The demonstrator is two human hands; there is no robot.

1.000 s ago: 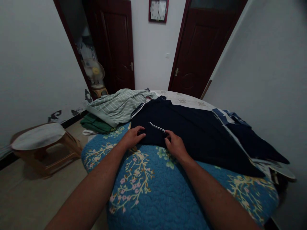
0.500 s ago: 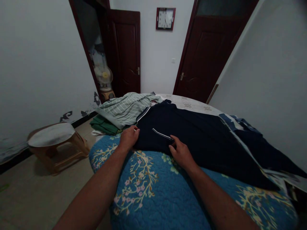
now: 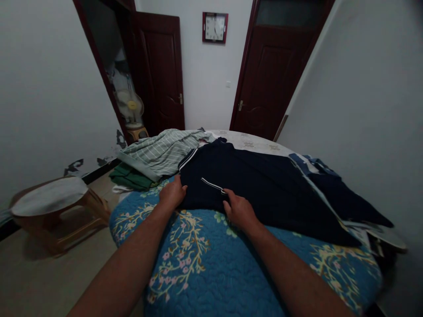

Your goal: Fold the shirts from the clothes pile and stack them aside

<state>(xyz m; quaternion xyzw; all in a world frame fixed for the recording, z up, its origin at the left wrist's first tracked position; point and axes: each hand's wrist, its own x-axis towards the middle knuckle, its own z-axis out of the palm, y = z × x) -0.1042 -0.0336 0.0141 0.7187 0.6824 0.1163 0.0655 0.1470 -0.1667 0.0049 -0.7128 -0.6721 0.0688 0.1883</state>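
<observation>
A navy polo shirt [image 3: 264, 185] with white-striped trim lies spread across a blue floral quilted cover [image 3: 205, 273]. At the shirt's left edge, just below the striped collar, my left hand [image 3: 172, 193] is closed on the fabric. My right hand [image 3: 240, 210] pinches the near end of the white-striped sleeve trim between thumb and forefinger. The fabric inside the left fingers is mostly hidden.
Beyond my left hand lie a pale green striped garment [image 3: 158, 152] and a dark green cloth [image 3: 132, 176]. More dark clothes [image 3: 343, 193] sit at the right. A stool [image 3: 49, 198] stands on the floor at left; a fan [image 3: 130, 105] shows in the doorway.
The view has swung slightly right, so everything sits further left in the picture. Both hands stay at about the same places on the shirt, the right still pinching the trim.
</observation>
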